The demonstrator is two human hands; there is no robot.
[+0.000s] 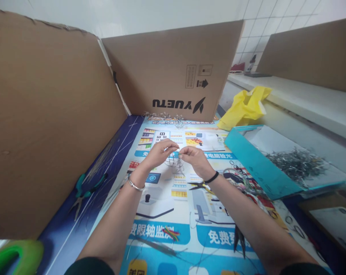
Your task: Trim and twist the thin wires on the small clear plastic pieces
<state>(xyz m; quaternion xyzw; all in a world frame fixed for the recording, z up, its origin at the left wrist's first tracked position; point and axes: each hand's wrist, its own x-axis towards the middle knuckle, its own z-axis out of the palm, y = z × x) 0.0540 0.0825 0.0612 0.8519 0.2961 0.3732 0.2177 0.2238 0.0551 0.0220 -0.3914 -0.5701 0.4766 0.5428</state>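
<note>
In the middle of the head view, my left hand [161, 152] and my right hand [196, 158] meet almost fingertip to fingertip above the printed sheet. The fingers of both are closed in a pinch. A thin bent wire piece [177, 165] shows just below the fingertips, between the hands. How it runs between the fingers is too small to see clearly. Yellow-and-black pliers [198, 186] lie beneath my right wrist. Several loose thin wires [158, 247] and a small bundle of coloured strands [170, 233] lie closer to me.
Cardboard panels [161, 72] stand behind and at left. Teal-handled pliers [83, 191] lie left; a green tape roll [21, 256] sits at the lower left. On the right are a turquoise box [256, 168] holding tangled wire pieces [297, 164] and a yellow bag [246, 107].
</note>
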